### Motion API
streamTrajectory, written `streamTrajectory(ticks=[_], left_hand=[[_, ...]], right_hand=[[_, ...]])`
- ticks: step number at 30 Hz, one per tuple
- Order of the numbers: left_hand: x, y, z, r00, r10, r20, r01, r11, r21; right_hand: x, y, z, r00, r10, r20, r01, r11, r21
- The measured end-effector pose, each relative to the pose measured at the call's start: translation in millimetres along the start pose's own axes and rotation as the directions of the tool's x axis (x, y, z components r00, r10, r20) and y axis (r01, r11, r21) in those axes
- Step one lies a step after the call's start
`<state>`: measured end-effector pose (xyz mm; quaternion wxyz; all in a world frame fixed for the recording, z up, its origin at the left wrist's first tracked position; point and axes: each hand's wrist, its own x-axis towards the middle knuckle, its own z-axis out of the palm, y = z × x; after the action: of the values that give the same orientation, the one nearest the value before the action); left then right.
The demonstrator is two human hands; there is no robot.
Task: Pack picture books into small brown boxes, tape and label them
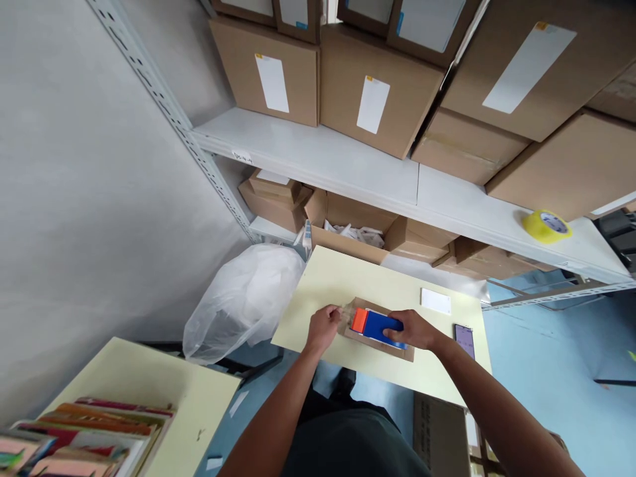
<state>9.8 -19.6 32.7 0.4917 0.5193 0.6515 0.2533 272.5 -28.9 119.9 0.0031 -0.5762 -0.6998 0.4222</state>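
On the pale table (298,318) a flat brown cardboard piece (408,354) lies beneath a blue-and-orange flat item (380,327). Its orange part faces left, and I cannot make out its exact kind. My right hand (415,330) has its thumb and fingers closed around the blue end. At the left end of the cardboard, my left hand (324,324) pinches a bit of clear film (346,317). The film runs toward the orange part; whether it is fixed to it I cannot tell.
A white card (436,301) and a phone (464,340) lie at the table's right. Behind stands a shelf (348,152) with cardboard boxes (377,86) and a yellow tape roll (546,226). A bulging plastic bag (243,298) is at the left, near books (94,430) on another table.
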Motion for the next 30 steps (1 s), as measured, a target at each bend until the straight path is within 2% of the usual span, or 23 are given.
streamTrajectory(ticks=[2,5,11,18,21,28,30], left_hand=[[8,-7,-5,1.000,-0.016,-0.025,0.016,1.000,-0.007],[16,-17,-4,0.999,-0.047,0.008,0.047,0.994,-0.099],[17,-26,14,0.997,-0.051,0.060,0.064,0.971,-0.230],[13,-30,34,1.000,-0.008,0.018,0.012,0.962,-0.273],[8,-29,37,1.000,0.009,-0.029,-0.015,0.974,-0.228],[3,-16,39,0.996,0.053,-0.066,-0.048,0.995,0.085],[8,-20,37,0.998,0.023,-0.061,-0.015,0.991,0.130]], right_hand=[[4,-6,3,1.000,0.008,-0.015,-0.008,1.000,-0.007],[7,-10,4,0.999,0.027,-0.026,-0.028,1.000,-0.012],[4,-1,1,0.999,0.033,0.002,-0.033,0.999,0.038],[-2,13,1,0.999,0.034,0.025,-0.037,0.991,0.126],[-1,14,1,0.999,0.043,0.031,-0.047,0.992,0.118],[3,13,2,0.999,0.041,0.008,-0.042,0.993,0.108],[3,13,2,0.999,0.043,-0.003,-0.043,0.994,0.102]])
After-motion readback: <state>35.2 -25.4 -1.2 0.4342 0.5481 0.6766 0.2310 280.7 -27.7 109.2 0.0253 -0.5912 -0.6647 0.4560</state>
